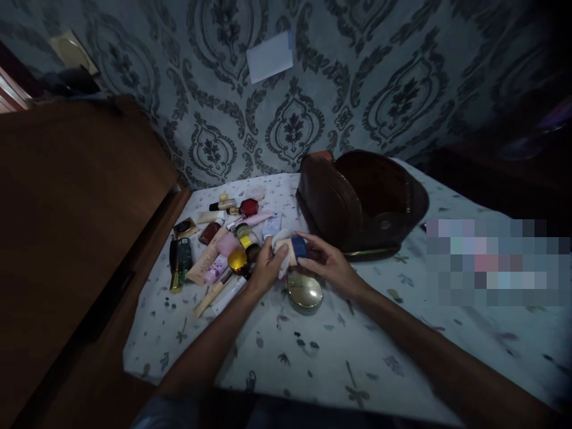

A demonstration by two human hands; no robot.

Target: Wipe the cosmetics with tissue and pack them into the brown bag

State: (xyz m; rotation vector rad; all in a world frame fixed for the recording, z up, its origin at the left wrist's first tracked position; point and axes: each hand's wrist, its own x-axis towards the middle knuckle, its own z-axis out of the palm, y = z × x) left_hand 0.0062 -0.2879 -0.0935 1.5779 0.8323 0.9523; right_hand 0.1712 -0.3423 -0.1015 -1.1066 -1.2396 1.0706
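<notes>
Currently gripping a cream-coloured round jar with a dark blue end (300, 250) in both hands, over a white leaf-printed cloth (250, 363).

Nearest, beyond the front edge of the cloth, a round shiny gold compact (305, 293), lying just below the jar. Next, the jar itself, between left hand (264, 269) and right hand (328, 261): left fingers clamped on its cream side, with a crumpled white tissue (283, 269) against it, right fingers closed about the blue end. To the left, close beside the left hand, a loose spread of cosmetics, including a glossy amber-gold dome (238, 260), a dark green bottle (184, 252) and, farther back, a faceted red bottle (249, 207). Behind the right hand, a dark brown leather-looking bag (333, 205), gaping wide. Farthest, on grey damask-patterned wallpaper (295, 128), a white rectangular sheet (270, 58).
</notes>
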